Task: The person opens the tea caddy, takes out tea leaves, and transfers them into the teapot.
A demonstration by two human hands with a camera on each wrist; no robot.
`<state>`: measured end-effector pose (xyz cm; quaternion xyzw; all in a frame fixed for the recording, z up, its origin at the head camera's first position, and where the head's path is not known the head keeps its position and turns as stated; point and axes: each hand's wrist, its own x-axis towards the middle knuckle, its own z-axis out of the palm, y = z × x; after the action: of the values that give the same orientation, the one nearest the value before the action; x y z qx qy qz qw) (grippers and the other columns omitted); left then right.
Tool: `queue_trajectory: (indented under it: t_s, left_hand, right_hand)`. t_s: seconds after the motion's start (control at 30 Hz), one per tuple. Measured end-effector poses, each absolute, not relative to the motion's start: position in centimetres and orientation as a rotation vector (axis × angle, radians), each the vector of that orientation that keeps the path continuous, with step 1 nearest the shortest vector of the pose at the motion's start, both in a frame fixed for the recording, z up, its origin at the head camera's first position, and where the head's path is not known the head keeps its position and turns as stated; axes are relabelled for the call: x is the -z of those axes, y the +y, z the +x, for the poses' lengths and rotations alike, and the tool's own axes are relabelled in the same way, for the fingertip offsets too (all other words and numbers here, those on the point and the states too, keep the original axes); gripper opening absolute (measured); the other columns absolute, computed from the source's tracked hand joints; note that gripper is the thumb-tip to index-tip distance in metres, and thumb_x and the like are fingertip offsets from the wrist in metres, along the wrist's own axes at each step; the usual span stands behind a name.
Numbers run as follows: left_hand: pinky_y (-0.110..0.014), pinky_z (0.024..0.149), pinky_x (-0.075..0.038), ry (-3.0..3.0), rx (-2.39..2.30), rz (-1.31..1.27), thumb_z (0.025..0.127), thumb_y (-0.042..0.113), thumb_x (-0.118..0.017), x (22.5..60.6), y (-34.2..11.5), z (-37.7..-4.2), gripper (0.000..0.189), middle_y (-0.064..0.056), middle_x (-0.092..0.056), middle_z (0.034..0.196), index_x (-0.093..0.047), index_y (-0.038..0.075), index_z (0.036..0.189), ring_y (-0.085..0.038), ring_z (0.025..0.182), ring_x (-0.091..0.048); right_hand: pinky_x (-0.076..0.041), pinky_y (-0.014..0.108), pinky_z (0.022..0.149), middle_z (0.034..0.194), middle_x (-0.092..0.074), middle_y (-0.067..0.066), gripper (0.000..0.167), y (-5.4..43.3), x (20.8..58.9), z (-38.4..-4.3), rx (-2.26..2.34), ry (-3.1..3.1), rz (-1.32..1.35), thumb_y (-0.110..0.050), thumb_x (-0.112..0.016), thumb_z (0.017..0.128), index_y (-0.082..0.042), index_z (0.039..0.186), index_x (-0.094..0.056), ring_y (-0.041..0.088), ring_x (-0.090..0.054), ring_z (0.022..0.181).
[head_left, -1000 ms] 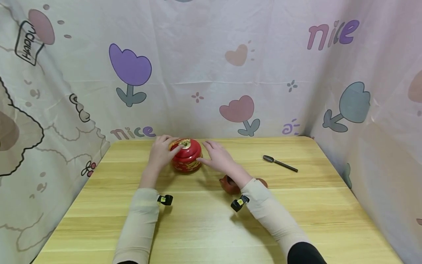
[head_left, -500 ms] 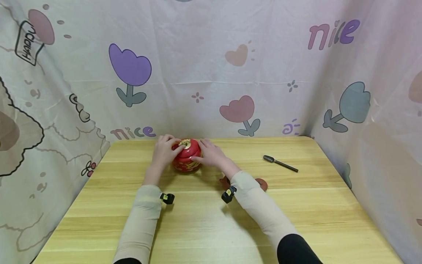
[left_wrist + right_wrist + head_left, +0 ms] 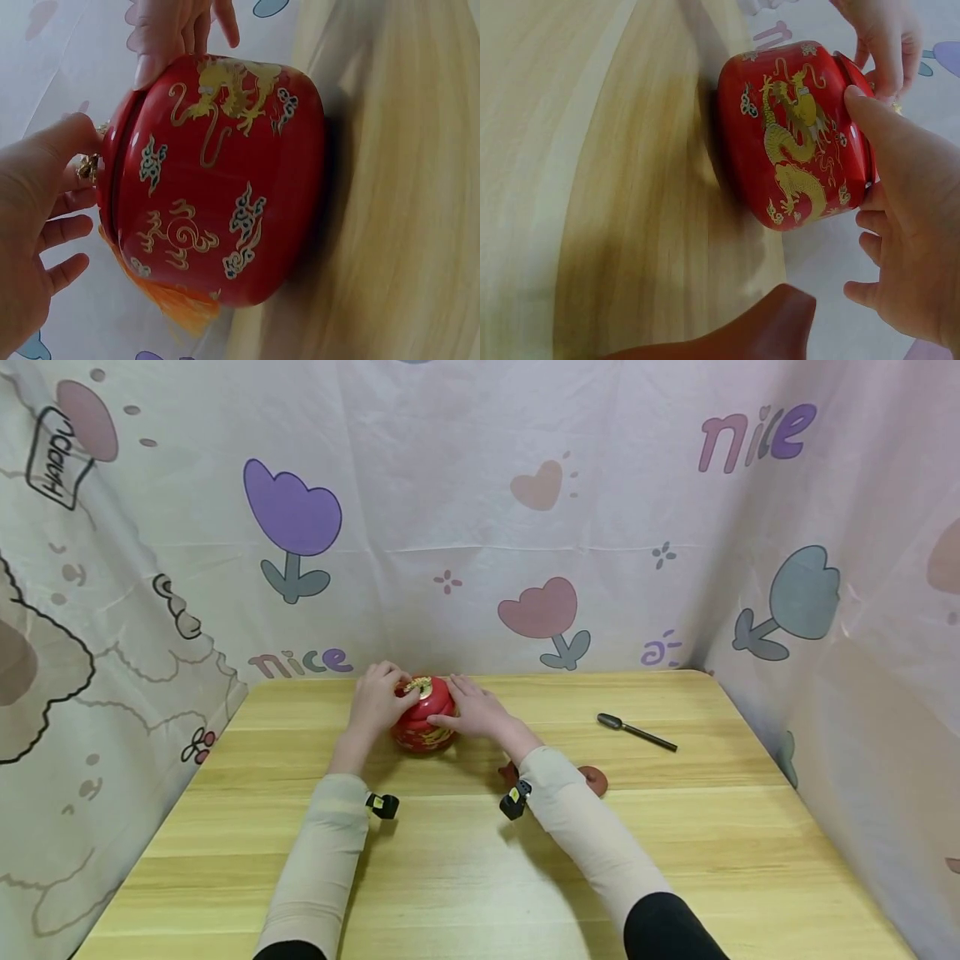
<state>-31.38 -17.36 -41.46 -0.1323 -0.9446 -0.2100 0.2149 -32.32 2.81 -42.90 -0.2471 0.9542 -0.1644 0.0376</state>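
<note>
A red lidded jar with gold dragons stands upright near the table's back edge. Its lid sits on the mouth, with a narrow dark seam below. My left hand pinches the gold knob on the lid between thumb and index finger; its other fingers are loosely bent. My right hand holds the jar from the right, thumb on the shoulder close to the rim. In the right wrist view, the jar partly hides that hand's fingertips.
Under my right forearm lies a reddish-brown clay piece, mostly covered; a spout-like end shows in the right wrist view. A dark spoon-like tool lies at the right on the wooden table. A printed curtain hangs behind.
My right hand has moved left and come onto the jar. My left hand has shifted slightly right, its thumb and index finger closing on the lid's knob.
</note>
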Motion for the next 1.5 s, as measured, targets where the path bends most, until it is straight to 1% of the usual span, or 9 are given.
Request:
queue_trajectory:
  t_s: [0.3, 0.57, 0.7, 0.83, 1.1, 1.33, 1.5]
  left_hand:
    - [-0.053, 0.098, -0.038, -2.634, 0.504, -0.372, 0.083, 0.032, -0.069, 41.0, -17.2, -31.5, 0.026, -0.008, -0.063, 0.104, -0.069, 0.008, 0.093, -0.029, 0.104, -0.051]
    - [-0.049, 0.090, -0.039, -2.557, 0.488, -0.411, 0.083, 0.032, -0.069, 40.7, -17.2, -31.8, 0.024, -0.006, -0.064, 0.102, -0.069, 0.010, 0.090, -0.028, 0.102, -0.052]
    - [-0.050, 0.090, -0.039, -2.501, 0.495, -0.429, 0.083, 0.031, -0.068, 40.0, -17.4, -31.8, 0.023, -0.008, -0.065, 0.102, -0.069, 0.009, 0.090, -0.030, 0.102, -0.052]
    - [-0.053, 0.091, -0.039, -2.478, 0.487, -0.423, 0.083, 0.031, -0.068, 39.4, -17.7, -31.5, 0.024, -0.009, -0.065, 0.103, -0.069, 0.008, 0.090, -0.031, 0.103, -0.052]
    - [-0.056, 0.091, -0.037, -2.429, 0.533, -0.369, 0.082, 0.028, -0.069, 38.6, -19.0, -30.5, 0.024, -0.011, -0.066, 0.103, -0.069, 0.006, 0.089, -0.032, 0.106, -0.052]
    - [-0.060, 0.095, -0.036, -2.392, 0.536, -0.326, 0.082, 0.026, -0.069, 38.1, -20.3, -29.5, 0.023, -0.014, -0.066, 0.105, -0.069, 0.004, 0.090, -0.034, 0.105, -0.051]
    - [-0.058, 0.093, -0.037, -2.396, 0.525, -0.290, 0.083, 0.026, -0.069, 38.2, -21.4, -28.9, 0.024, -0.014, -0.065, 0.106, -0.069, 0.003, 0.090, -0.034, 0.106, -0.050]
  right_hand:
    - [-0.025, 0.051, 0.121, 0.164, -0.021, 0.008, 0.089, 2.8, 42.6, -32.2, 0.455, 2.939, -0.771, -0.067, -0.048, 0.091, -0.012, 0.156, -0.020, 0.026, -0.016, 0.153]
    - [-0.026, 0.050, 0.120, 0.163, -0.022, 0.009, 0.090, 2.9, 42.6, -32.2, 0.458, 2.941, -0.779, -0.067, -0.048, 0.091, -0.012, 0.156, -0.021, 0.026, -0.017, 0.152]
    - [-0.025, 0.049, 0.121, 0.163, -0.022, 0.008, 0.090, 2.9, 42.7, -32.2, 0.451, 2.947, -0.778, -0.068, -0.047, 0.091, -0.012, 0.156, -0.020, 0.026, -0.016, 0.153]
    - [-0.025, 0.050, 0.121, 0.163, -0.024, 0.008, 0.089, 3.0, 42.8, -32.3, 0.475, 2.946, -0.789, -0.066, -0.049, 0.091, -0.013, 0.156, -0.021, 0.026, -0.018, 0.152]
    - [-0.027, 0.054, 0.119, 0.162, -0.027, 0.004, 0.084, 3.0, 42.8, -32.5, 0.530, 2.941, -0.817, -0.066, -0.051, 0.090, -0.020, 0.155, -0.025, 0.024, -0.019, 0.152]
    - [-0.025, 0.051, 0.120, 0.163, -0.024, 0.005, 0.085, 3.0, 42.8, -32.5, 0.498, 2.940, -0.808, -0.066, -0.051, 0.090, -0.018, 0.155, -0.025, 0.024, -0.017, 0.153]
    - [-0.025, 0.050, 0.121, 0.163, -0.024, 0.006, 0.086, 3.0, 42.8, -32.5, 0.479, 2.948, -0.809, -0.066, -0.051, 0.090, -0.016, 0.155, -0.025, 0.025, -0.018, 0.152]
